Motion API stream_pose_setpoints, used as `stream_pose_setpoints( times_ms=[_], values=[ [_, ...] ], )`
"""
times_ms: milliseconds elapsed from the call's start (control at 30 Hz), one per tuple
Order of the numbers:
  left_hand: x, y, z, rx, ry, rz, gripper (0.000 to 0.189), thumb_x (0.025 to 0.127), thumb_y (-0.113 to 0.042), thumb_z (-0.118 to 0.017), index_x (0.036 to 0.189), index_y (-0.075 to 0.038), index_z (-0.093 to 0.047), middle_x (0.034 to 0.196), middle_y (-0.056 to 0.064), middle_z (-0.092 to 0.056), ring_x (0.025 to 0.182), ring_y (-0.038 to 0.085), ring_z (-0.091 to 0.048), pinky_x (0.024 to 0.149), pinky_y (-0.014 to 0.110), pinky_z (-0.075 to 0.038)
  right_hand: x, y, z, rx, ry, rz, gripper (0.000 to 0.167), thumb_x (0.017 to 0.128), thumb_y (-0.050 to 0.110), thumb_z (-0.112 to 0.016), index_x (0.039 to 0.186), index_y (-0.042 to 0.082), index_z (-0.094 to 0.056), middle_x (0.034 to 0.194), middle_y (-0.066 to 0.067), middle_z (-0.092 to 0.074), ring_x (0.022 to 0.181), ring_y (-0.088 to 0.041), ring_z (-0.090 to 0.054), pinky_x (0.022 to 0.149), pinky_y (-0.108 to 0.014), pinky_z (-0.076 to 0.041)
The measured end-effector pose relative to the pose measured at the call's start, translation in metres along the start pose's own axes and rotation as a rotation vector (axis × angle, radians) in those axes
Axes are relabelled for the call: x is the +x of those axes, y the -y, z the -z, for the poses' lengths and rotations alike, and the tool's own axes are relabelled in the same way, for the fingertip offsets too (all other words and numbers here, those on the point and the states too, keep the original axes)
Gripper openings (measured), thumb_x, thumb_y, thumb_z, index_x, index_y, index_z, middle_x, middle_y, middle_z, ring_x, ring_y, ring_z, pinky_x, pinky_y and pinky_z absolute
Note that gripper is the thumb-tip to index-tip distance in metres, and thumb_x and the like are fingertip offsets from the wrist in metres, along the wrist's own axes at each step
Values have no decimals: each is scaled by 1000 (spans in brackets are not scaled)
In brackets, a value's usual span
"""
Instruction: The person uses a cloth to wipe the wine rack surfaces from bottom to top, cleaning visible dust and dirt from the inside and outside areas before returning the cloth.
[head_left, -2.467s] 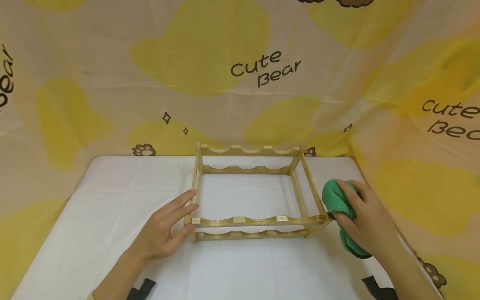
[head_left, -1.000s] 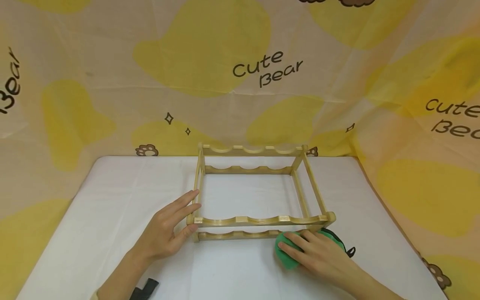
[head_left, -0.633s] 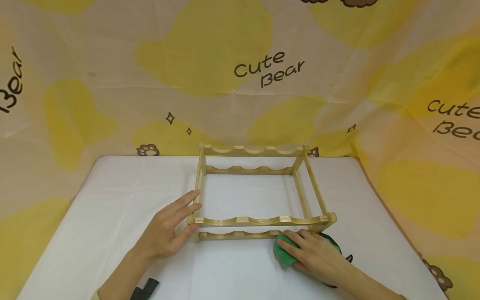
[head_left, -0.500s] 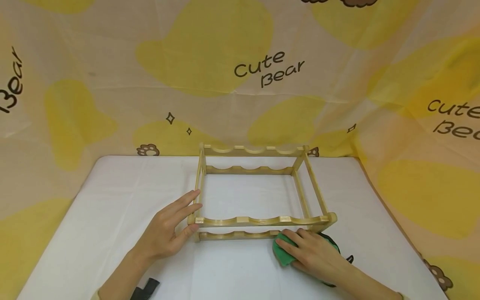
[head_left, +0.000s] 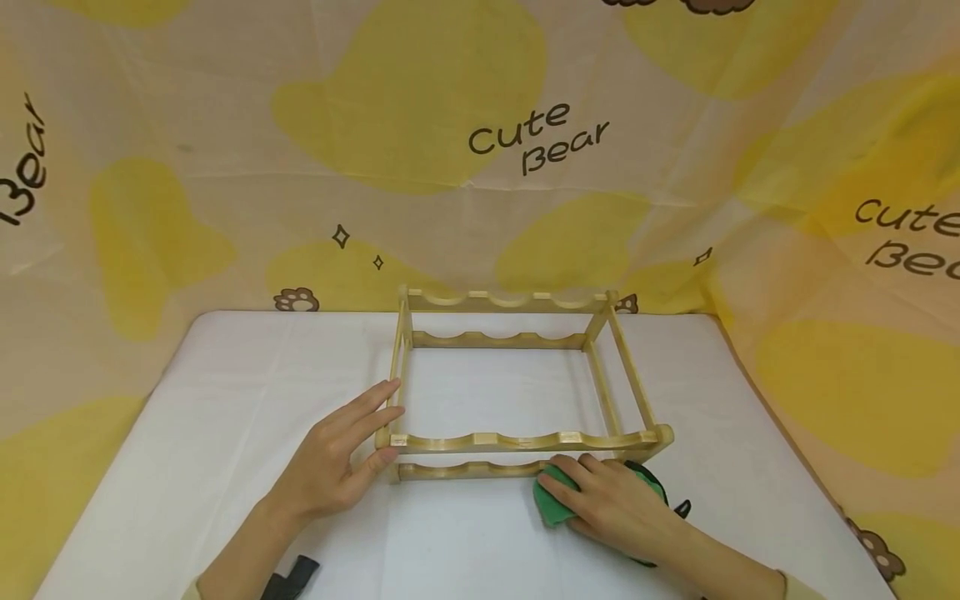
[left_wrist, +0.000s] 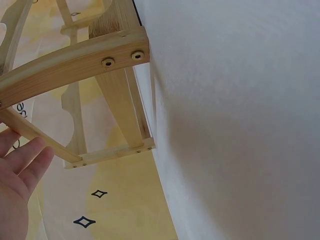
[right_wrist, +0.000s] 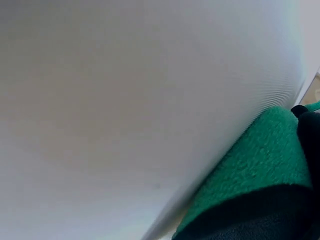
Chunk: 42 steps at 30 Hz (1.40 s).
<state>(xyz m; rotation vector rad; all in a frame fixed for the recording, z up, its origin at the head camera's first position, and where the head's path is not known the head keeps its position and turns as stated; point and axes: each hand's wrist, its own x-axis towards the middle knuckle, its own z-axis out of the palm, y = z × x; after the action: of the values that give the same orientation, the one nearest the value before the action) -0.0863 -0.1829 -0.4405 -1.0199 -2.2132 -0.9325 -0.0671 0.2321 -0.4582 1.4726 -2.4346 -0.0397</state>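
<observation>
A light wooden bottle rack with scalloped rails stands on the white table. My left hand touches its left front corner. The fingers are fairly straight against a side bar in the left wrist view, where the thumb is hidden. My right hand grips a bunched green cloth with black edging, against the right part of the lower front rail. In the right wrist view the fuzzy green cloth fills the lower right; how the fingers lie beneath it is hidden.
The white-covered table is enclosed by a yellow and beige printed cloth at the back and sides. A black strap-like piece lies at the front edge, left of the middle.
My right hand has carried the green cloth from the rack's right front corner to its lower front rail, then slightly left along it. The left hand stays at the left corner.
</observation>
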Motion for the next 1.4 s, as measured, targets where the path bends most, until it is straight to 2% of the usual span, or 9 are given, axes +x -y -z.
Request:
stream_pose_setpoints(
  times_ms=[233, 500, 667, 833, 1167, 1400],
  values=[
    [0, 0, 0, 5, 2, 2, 51, 110, -43, -51, 125, 2, -71, 149, 21, -58, 137, 30, -57, 120, 22, -35, 22, 9, 2, 4, -53, 44, 70, 75, 35, -94, 135, 14, -65, 127, -8, -61, 94, -19, -65, 64, -27, -57],
    [1, -1, -2, 6, 8, 2, 53, 110, -45, -50, 125, 2, -70, 148, 23, -58, 139, 31, -56, 120, 23, -35, 47, 21, -5, -33, -80, 120, 64, 80, 35, -90, 136, 15, -66, 136, -12, -61, 96, -19, -64, 66, -26, -57],
    [2, 0, -2, 9, 16, 9, 52, 110, -44, -51, 125, 2, -70, 148, 22, -58, 139, 31, -56, 121, 23, -35, 60, 29, -6, -68, -54, 162, 57, 86, 37, -84, 137, 18, -66, 139, -9, -61, 96, -17, -61, 68, -23, -56],
    [1, -1, -1, 11, 24, 29, 49, 109, -42, -54, 126, 1, -70, 150, 21, -57, 139, 31, -55, 121, 22, -34, 72, 36, -9, -104, -48, 218, 45, 94, 29, -76, 137, 21, -66, 141, -5, -60, 92, -15, -59, 66, -19, -54],
    [0, -2, 1, 12, 49, 59, 42, 105, -35, -64, 128, 0, -70, 153, 18, -55, 139, 33, -55, 121, 22, -34, 99, 51, -10, -141, -44, 240, 41, 96, 26, -74, 136, 26, -67, 144, -3, -58, 100, -17, -62, 68, -21, -56],
    [-1, -3, 2, 10, 52, 60, 42, 104, -33, -65, 128, 1, -70, 153, 18, -54, 139, 33, -55, 121, 22, -33, 119, 63, -10, -217, -45, 251, 37, 99, 27, -71, 136, 27, -65, 146, -1, -56, 83, -11, -54, 61, -17, -51]
  ],
)
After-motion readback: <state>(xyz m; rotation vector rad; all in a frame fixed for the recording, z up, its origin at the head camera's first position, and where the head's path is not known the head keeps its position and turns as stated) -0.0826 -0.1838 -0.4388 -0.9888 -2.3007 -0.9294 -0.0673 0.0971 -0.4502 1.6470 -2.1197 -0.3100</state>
